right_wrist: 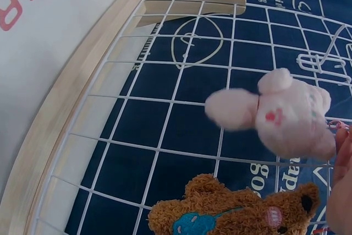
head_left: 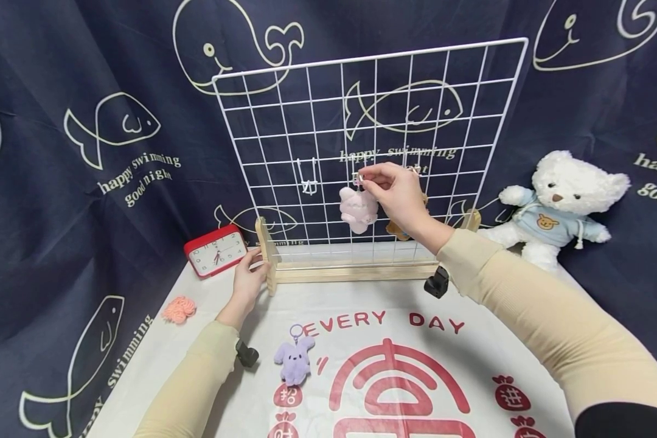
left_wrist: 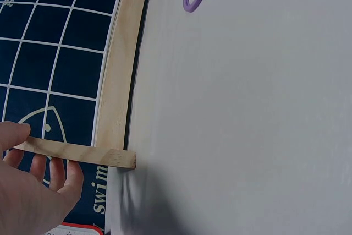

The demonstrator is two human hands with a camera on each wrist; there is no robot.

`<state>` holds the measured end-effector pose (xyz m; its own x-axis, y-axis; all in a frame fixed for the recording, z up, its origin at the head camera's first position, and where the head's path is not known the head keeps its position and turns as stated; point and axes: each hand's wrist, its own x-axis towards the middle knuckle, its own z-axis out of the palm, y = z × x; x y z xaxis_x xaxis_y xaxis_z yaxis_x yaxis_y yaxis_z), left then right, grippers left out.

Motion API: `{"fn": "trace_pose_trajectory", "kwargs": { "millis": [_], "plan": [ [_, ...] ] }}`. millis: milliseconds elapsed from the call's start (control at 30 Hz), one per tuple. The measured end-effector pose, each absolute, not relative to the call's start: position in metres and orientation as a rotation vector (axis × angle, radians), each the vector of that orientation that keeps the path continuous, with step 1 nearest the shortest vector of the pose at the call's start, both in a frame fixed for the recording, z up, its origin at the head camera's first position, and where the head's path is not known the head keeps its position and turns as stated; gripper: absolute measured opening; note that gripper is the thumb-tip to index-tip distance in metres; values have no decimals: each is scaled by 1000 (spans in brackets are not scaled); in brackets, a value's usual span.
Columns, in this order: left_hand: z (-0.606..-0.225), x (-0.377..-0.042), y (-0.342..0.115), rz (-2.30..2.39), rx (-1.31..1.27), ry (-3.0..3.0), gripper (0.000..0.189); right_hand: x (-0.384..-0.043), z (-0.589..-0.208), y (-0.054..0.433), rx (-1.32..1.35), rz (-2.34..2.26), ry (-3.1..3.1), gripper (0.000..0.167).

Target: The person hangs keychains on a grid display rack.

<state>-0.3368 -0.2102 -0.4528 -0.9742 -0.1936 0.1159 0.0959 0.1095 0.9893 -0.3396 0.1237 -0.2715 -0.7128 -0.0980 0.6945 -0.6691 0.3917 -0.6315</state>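
Note:
A white wire grid [head_left: 369, 58] stands upright in a wooden base [head_left: 356, 274]. With thumb and fingers on either side, my left hand [head_left: 250, 277] grips the base's left wooden end piece [left_wrist: 82, 152]. My right hand [head_left: 396, 194] is raised at the grid's middle and pinches the top fitting of a pink plush keychain [head_left: 358, 210], right at a white hook. The plush [right_wrist: 294, 116] dangles in front of the wires. Beside it hangs a brown bear plush [right_wrist: 220, 210], partly hidden behind my right hand in the head view.
Another white hook [head_left: 309, 185] hangs bare on the grid's left. A purple plush keychain [head_left: 294, 362] lies on the printed tablecloth. At left are a red-framed clock [head_left: 217, 250] and a coral-pink bundle [head_left: 179, 310]. A white teddy bear [head_left: 564, 207] sits at right.

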Motion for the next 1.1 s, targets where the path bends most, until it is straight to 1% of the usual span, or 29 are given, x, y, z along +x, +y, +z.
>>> {"fn": "trace_pose_trajectory", "kwargs": {
  "millis": [367, 667, 967, 1100],
  "plan": [
    [-453, -337, -210, -1956, 105, -2172, 51, -340, -275, 124, 630, 1353, -2093, 23],
    [-454, -338, -210, -1954, 91, -2169, 52, -328, -284, 125, 634, 1418, -2026, 15],
    [-452, -336, -211, -1969, 97, -2174, 52, -311, -293, 123, 717, 1444, -2022, 13],
    [-452, -336, -210, -1964, 92, -2176, 52, -302, -299, 118, 773, 1497, -2005, 15]
  ]
}}
